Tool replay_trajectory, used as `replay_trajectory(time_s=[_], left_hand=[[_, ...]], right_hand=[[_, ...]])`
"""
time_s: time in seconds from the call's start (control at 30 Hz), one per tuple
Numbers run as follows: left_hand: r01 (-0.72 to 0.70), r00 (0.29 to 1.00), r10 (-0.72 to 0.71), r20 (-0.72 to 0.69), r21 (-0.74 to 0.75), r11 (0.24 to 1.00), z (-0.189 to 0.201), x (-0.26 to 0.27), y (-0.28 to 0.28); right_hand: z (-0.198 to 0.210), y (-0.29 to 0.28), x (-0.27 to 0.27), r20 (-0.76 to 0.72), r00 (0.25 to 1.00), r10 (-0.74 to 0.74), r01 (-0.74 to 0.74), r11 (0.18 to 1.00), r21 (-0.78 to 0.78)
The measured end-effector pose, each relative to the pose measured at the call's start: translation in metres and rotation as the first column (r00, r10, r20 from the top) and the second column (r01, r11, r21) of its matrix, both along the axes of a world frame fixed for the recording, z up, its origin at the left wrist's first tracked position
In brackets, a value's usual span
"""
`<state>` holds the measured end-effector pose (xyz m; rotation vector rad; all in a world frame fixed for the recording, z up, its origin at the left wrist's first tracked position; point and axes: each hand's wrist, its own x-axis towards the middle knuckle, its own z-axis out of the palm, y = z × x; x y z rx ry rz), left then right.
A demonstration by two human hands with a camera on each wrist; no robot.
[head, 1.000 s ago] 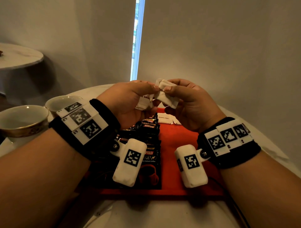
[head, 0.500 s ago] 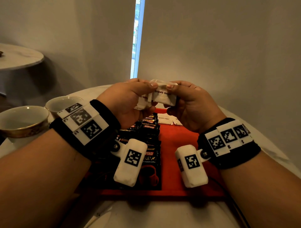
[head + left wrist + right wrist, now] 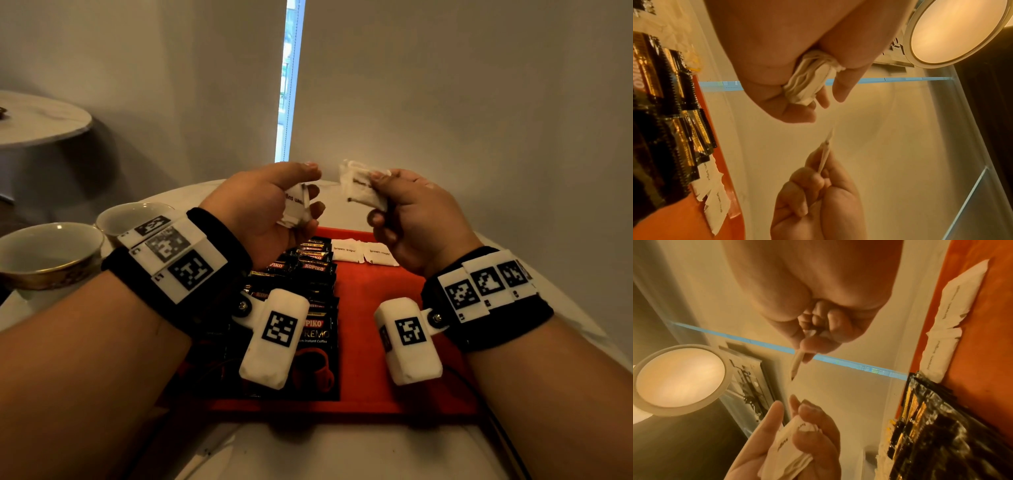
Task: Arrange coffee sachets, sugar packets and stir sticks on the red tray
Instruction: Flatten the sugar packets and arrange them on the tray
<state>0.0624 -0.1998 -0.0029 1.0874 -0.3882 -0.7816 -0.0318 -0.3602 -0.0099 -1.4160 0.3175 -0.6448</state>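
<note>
Two cups (image 3: 51, 250) sit out left of the left hand (image 3: 263, 212), whose grip is clamped on a small bunch of sugar packets (image 3: 295, 205), maybe three or four, hard to count. Below that grip, a row of black coffee sachets (image 3: 313, 270) lies on the red tray (image 3: 370, 308) on the worktop (image 3: 342, 452). Two more brown sugar packets (image 3: 363, 253) lie flat beneath the gap between the hands. The right hand (image 3: 411, 222) pinches a single sugar packet (image 3: 363, 192), held apart from the left bunch.
</note>
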Motion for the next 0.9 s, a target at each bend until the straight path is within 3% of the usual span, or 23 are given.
replay_trajectory(time_s=[0.1, 0.27, 0.47, 0.9], left_hand=[[-0.026, 0.999, 0.025, -0.029, -0.011, 1.0, 0.0, 0.002, 0.001], [-0.021, 0.999, 0.02, -0.035, -0.033, 0.999, 0.0, 0.002, 0.001], [-0.027, 0.999, 0.026, -0.025, -0.045, 0.999, 0.001, 0.0, 0.002], [-0.007, 1.0, 0.006, -0.02, -0.043, 0.999, 0.001, -0.004, 0.002]], right_hand=[[-0.009, -0.02, 0.003, -0.025, 0.993, -0.111, 0.113, 0.985, 0.133], [-0.037, -0.048, 0.012, -0.227, 0.961, -0.156, 0.205, 0.956, 0.209], [-0.057, -0.048, 0.009, -0.398, 0.915, -0.063, 0.148, 0.971, 0.187], [-0.06, -0.047, 0.008, -0.493, 0.87, 0.01, 0.04, 0.995, 0.091]])
